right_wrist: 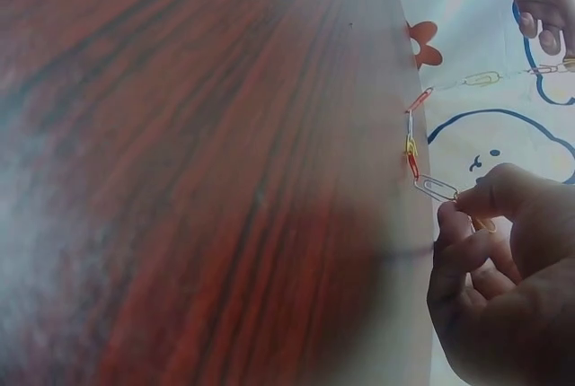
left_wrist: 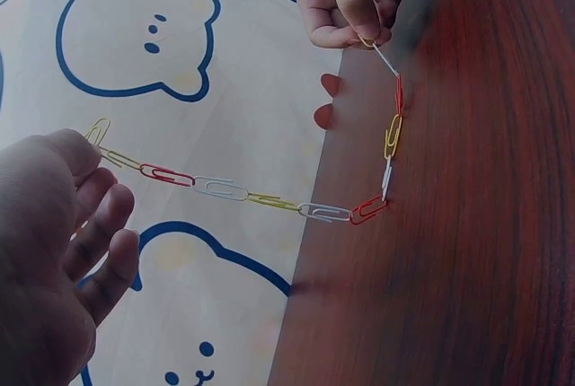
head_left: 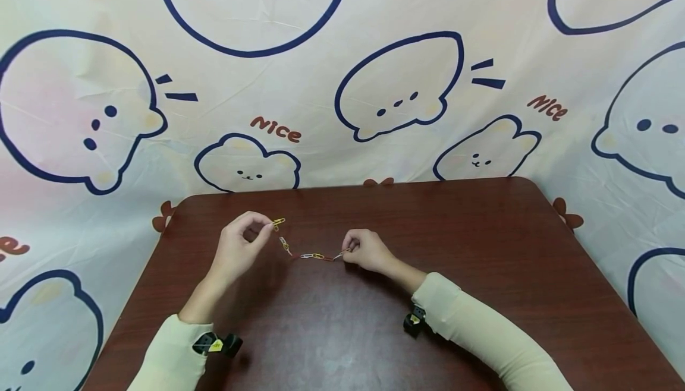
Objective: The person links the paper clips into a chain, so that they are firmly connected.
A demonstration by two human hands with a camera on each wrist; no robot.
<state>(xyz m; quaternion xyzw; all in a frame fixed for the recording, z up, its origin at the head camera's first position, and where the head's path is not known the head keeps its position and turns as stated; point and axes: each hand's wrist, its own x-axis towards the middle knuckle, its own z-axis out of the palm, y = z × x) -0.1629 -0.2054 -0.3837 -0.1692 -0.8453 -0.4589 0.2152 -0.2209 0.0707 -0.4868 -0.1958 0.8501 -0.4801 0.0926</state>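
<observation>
A chain of linked paper clips [left_wrist: 220, 188] in yellow, red and white hangs in a sagging curve between the two hands. My left hand [head_left: 238, 242] pinches a yellow paper clip [head_left: 279, 221] at one end between thumb and forefinger; its other fingers are loosely bent in the left wrist view. At the other end, my right hand [head_left: 369, 251] pinches a yellow paper clip, mostly covered by the fingers. Beside those fingertips a white paper clip [right_wrist: 436, 188] links on to a red one. The chain's low middle is close to the tabletop; whether it touches, I cannot tell.
Below the hands lies a dark red-brown wooden table [head_left: 332, 331] with rounded far corners. A pale curtain [head_left: 316, 94] printed with cartoon animals stands behind it and at both sides. Each sleeve cuff carries a small black wrist camera [head_left: 216, 344].
</observation>
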